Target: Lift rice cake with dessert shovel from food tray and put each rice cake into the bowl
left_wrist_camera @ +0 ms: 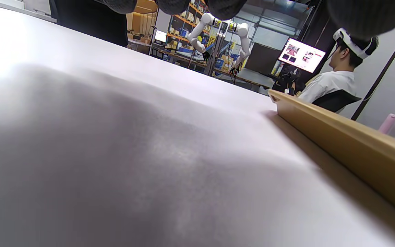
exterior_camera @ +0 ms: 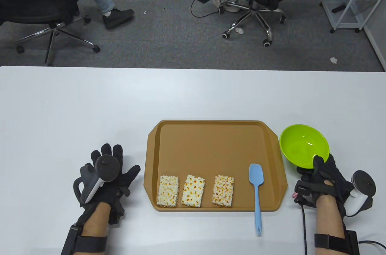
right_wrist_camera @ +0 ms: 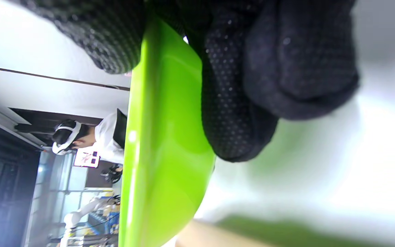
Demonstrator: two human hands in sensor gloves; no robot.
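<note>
Three rice cakes lie in a row along the near edge of the brown tray (exterior_camera: pixel 217 125): left (exterior_camera: pixel 167 191), middle (exterior_camera: pixel 193 191), right (exterior_camera: pixel 223 191). A blue dessert shovel (exterior_camera: pixel 256 188) lies at the tray's near right, its handle sticking out over the rim onto the table. The green bowl (exterior_camera: pixel 304 145) stands empty just right of the tray. My right hand (exterior_camera: pixel 316 170) grips the bowl's near rim, thumb inside; the right wrist view shows fingers (right_wrist_camera: pixel 238 103) on the bowl (right_wrist_camera: pixel 163 144). My left hand (exterior_camera: pixel 116 161) rests flat on the table left of the tray, fingers spread.
The white table (exterior_camera: pixel 90 110) stretches far to the left and back. The left wrist view shows the tray's side wall (left_wrist_camera: pixel 348 147) close at the right. Beyond the table's far edge are office chairs and seated people.
</note>
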